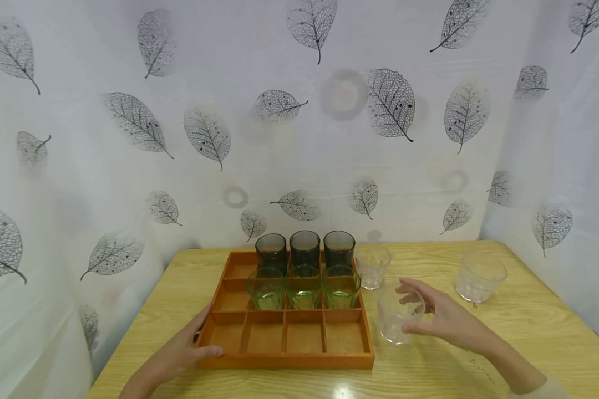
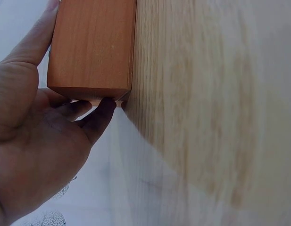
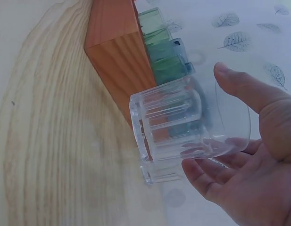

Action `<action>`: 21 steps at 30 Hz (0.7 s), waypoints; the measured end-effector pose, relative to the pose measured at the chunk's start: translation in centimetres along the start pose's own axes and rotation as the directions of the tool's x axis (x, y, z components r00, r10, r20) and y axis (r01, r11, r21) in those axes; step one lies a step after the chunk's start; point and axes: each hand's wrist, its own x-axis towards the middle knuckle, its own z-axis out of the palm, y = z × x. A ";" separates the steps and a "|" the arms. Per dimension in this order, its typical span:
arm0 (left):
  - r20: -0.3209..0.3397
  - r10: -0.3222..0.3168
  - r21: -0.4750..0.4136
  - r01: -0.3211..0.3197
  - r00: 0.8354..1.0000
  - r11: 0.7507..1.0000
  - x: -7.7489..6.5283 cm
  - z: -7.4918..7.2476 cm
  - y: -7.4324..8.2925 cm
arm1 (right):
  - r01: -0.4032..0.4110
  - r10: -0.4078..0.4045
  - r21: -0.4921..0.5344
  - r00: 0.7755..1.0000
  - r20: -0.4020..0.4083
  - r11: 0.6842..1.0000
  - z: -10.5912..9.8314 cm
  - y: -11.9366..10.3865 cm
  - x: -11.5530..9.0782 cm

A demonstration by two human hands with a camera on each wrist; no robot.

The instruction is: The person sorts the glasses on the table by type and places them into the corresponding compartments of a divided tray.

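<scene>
A wooden tray [image 1: 284,361], divided into compartments, sits on the table in the head view. My left hand [image 1: 177,352] grips its front left corner, with the thumb at the front edge and the other fingers along the left side. Three dark glasses [image 1: 304,249] stand in the back row and three green glasses [image 1: 304,291] in the middle row. Just right of the tray, my right hand [image 1: 441,316] holds a clear glass [image 1: 394,321]. In the right wrist view its fingers curve round the glass near the rim, opposite the thumb [image 3: 239,84].
A second clear glass [image 1: 372,271] stands beside the tray's back right corner. Farther right is another clear glass [image 1: 479,277]. The light wooden table [image 1: 529,327] ends at a white curtain [image 1: 299,155] printed with leaves, hanging behind and at both sides.
</scene>
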 end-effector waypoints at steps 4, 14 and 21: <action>0.006 0.000 0.014 0.000 1.000 1.000 0.1 0.0 -0.1 | -0.004 0.004 0.000 1.000 -0.002 1.000 -0.2 -0.5 0.2; 0.008 0.020 0.001 -0.020 1.000 1.000 0.0 -0.1 -0.3 | 0.032 -0.032 -0.013 0.999 -0.011 0.999 0.3 -2.2 0.9; 0.000 0.016 -0.022 -0.016 1.000 1.000 0.0 0.0 -0.1 | 0.048 -0.048 -0.025 0.999 0.002 0.999 0.1 -3.5 1.4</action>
